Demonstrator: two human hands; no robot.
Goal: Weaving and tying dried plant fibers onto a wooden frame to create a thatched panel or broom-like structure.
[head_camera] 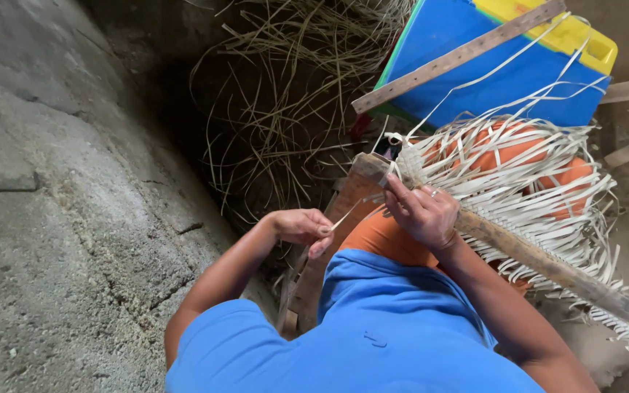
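hands weaving pale strips on a wooden frame

left hand (303, 225) pinches a thin strip (345, 215); right hand (424, 211) presses fingers closed on the woven strips (518, 182) at the wooden bar (547, 266), over the lap.

I count two hands, a left hand (302, 225) and a right hand (424, 212), with one pale strip (346, 215) stretched between them. I see one long wooden pole (533, 255) running to the near right, one flat wooden slat (460, 57) at the far right, and one blue board (504, 65) with one yellow piece (569, 33). The woven strips (525, 182) and the loose heap of fibres (285, 109) are too many to count.
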